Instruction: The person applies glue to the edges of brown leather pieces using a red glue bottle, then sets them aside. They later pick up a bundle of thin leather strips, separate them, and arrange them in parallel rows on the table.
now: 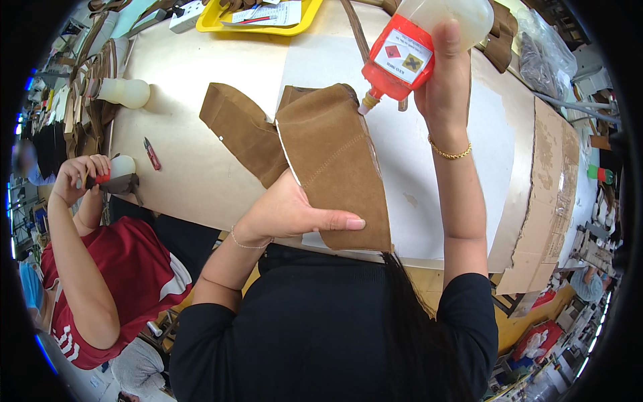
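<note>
A brown suede piece (335, 161), folded and stitched along one edge, is lying over the pale paper sheet (402, 167) that covers the work table (194, 174), close to the table's near edge. The left hand (295, 211) is gripping this piece from below, with the thumb pressing flat across its lower part and the other fingers hidden beneath it. A second flap of the same brown suede (238, 130) is trailing out to the left of the held piece, resting on the table.

Just above the upper right corner of the suede piece, the right hand (445, 87) is wrapping closed around a glue bottle (408, 50) with a red cap section and a cloudy white body. The bottle is tipping nozzle down, and its tip is hanging just beside the top edge of the suede; whether it is touching cannot be told.

Farther from the suede piece, across the table at its far edge, a yellow tray (214, 20) is holding papers. To the left of the suede, a small red cutter (151, 154) is lying on the table, and beyond it a white bottle (124, 92) is lying on its side. At the table's left end, another person in a red shirt (114, 268) is gripping a similar bottle (119, 171) in one hand. A torn cardboard sheet (542, 201) is covering the table's right end.
</note>
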